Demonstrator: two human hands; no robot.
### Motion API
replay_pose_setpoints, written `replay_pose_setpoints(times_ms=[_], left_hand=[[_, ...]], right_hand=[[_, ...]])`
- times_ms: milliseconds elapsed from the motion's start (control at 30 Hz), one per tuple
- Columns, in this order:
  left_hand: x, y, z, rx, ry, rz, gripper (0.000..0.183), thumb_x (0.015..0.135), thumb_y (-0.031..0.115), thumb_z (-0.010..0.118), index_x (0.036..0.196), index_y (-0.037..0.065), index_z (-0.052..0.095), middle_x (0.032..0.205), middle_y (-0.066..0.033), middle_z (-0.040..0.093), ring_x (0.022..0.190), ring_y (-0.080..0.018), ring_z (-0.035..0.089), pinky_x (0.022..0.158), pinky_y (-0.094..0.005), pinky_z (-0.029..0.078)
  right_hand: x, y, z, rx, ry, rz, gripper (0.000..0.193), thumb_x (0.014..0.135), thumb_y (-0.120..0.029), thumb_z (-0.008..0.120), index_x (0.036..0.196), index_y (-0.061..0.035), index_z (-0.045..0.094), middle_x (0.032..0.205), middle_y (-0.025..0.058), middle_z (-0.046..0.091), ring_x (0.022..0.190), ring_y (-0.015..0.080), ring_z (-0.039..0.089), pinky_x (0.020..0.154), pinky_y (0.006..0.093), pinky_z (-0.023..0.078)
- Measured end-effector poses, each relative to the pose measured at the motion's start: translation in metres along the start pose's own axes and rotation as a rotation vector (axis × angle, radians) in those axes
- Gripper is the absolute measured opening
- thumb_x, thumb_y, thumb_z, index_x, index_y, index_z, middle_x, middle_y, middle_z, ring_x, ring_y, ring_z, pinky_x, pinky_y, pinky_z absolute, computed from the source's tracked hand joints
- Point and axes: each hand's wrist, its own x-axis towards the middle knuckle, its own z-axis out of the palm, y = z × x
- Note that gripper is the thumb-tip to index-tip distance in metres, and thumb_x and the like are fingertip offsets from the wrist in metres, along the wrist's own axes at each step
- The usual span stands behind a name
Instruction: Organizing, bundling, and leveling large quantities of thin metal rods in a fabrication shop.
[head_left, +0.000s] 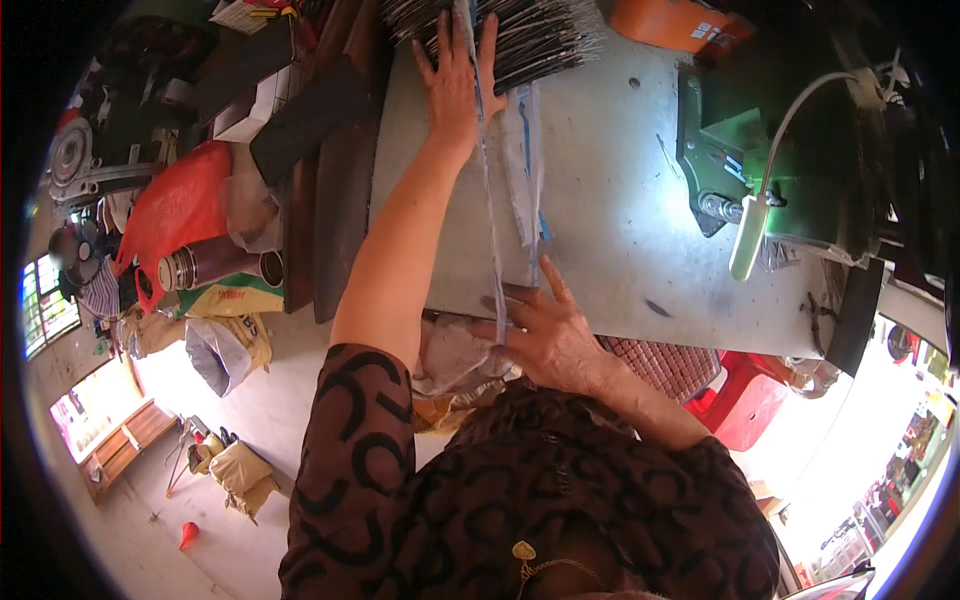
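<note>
My left hand [455, 90] reaches to the far edge of the metal tabletop, its fingers spread over a bundle of thin dark rods [535, 45]. A long, narrow whitish strip [488, 190] passes by its thumb and runs toward me. The strip's near end meets my right hand [555, 340] at the table's front edge and seems pinched between its fingers. One right finger points away from me, close to the end of a second strip, pale with blue edges [525, 150], lying on the tabletop. What the strip's far end joins is out of view.
On the right stands a green machine [745, 150] with a lit lamp [748, 238]. An orange container [672, 25] sits at the far edge. A red stool [745, 405] and a brown beaded seat mat [665, 370] are below the table. Red bag [185, 205] and purple flask [215, 265] lie left.
</note>
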Motion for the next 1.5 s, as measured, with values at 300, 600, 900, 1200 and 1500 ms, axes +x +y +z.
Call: replay_pose_setpoints(times_ms=[300,600,900,1200,1500], left_hand=[[0.008,0.029,-0.018,0.145,-0.279,-0.148,0.112,0.060,0.036,0.087,0.151,0.010,0.026,0.157,-0.0215,0.017,0.145,-0.0391,0.015,0.116,-0.0615,0.012],[-0.005,0.008,-0.005,0.112,-0.153,-0.054,0.124,0.055,0.040,0.089,0.155,0.019,0.018,0.158,-0.0198,0.014,0.147,-0.0385,0.012,0.111,-0.0676,0.016],[0.003,0.015,-0.008,0.245,-0.232,-0.074,0.114,0.055,0.042,0.089,0.149,0.014,0.029,0.157,-0.0199,0.017,0.146,-0.0368,0.015,0.112,-0.0649,0.020],[-0.003,0.007,-0.016,0.142,-0.210,-0.090,0.127,0.050,0.043,0.091,0.153,0.017,0.022,0.157,-0.0208,0.016,0.146,-0.0374,0.015,0.112,-0.0663,0.019],[0.008,0.018,-0.024,0.085,-0.259,-0.126,0.110,0.059,0.036,0.086,0.151,0.017,0.028,0.157,-0.0192,0.019,0.146,-0.0354,0.015,0.114,-0.0648,0.014]], right_hand=[[-0.085,0.013,-0.001,1.628,0.105,0.268,0.035,0.099,-0.029,0.054,0.099,0.0042,0.065,0.101,0.0158,0.066,0.090,0.0201,0.062,0.091,0.0381,0.051],[-0.114,-0.005,0.010,-0.361,0.180,-0.055,0.011,0.093,-0.016,0.060,0.096,-0.0081,0.067,0.073,0.0077,0.059,0.069,0.0225,0.060,0.073,0.0344,0.052],[-0.236,0.052,0.060,-0.227,-0.150,0.807,0.030,0.092,-0.027,0.061,0.111,-0.0038,0.066,0.083,0.0105,0.061,0.078,0.0261,0.063,0.073,0.0395,0.052],[-0.040,-0.014,-0.054,-0.110,0.432,0.439,0.032,0.089,-0.021,0.063,0.115,-0.0011,0.061,0.083,0.0175,0.066,0.074,0.0321,0.065,0.070,0.0376,0.051],[0.175,0.113,-0.100,-0.613,0.885,0.598,0.037,0.087,-0.035,0.065,0.111,-0.0080,0.059,0.098,0.0158,0.070,0.094,0.0370,0.067,0.077,0.0483,0.050]])
